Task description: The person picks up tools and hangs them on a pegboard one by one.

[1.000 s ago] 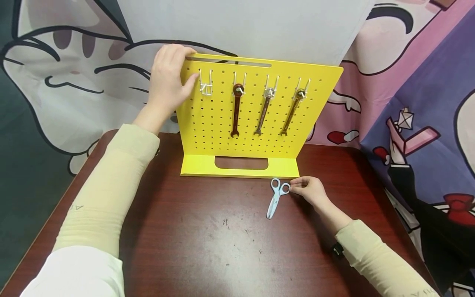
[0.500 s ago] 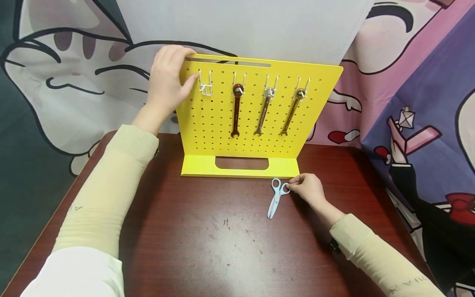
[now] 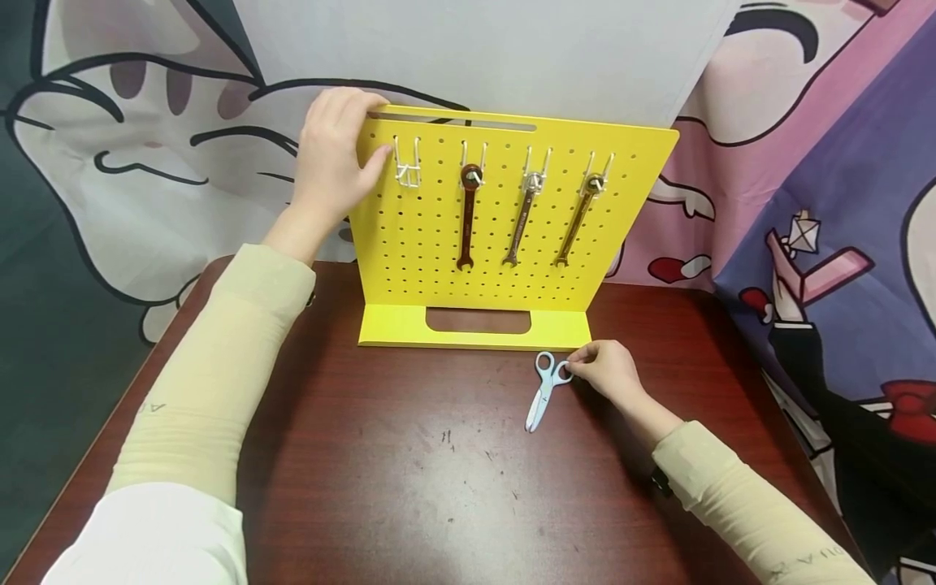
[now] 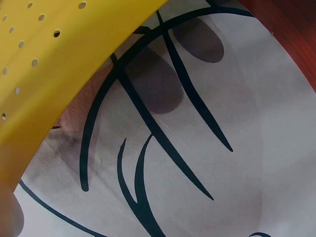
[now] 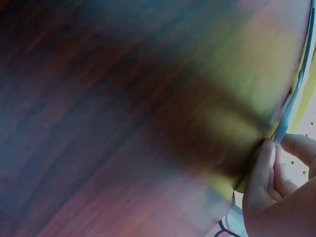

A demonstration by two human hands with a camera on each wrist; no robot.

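My left hand (image 3: 332, 150) grips the upper left corner of a yellow pegboard (image 3: 420, 264), thumb across its front and fingers over its top edge. In the left wrist view, only a fingertip (image 4: 9, 215) shows beside the board's edge. Light blue scissors (image 3: 543, 396) lie on the table just in front of the board's base, blades toward me. My right hand (image 3: 613, 372) pinches their right handle loop between thumb and fingertips. From the right wrist, the pinched handle (image 5: 280, 132) appears edge-on, low over the dark wood.
Three combination wrenches, a reddish wrench (image 3: 468, 219), a silver wrench (image 3: 521, 219) and a brassy wrench (image 3: 574, 223), hang from white hooks on the board. A fourth white hook (image 3: 409, 171) at the left holds nothing. The board stands on a reddish-brown table (image 3: 351, 455) before a cartoon-printed backdrop (image 3: 168, 154).
My right hand has moved slightly left onto the scissors' handle loop and now pinches it. The scissors and my left hand on the pegboard look the same.
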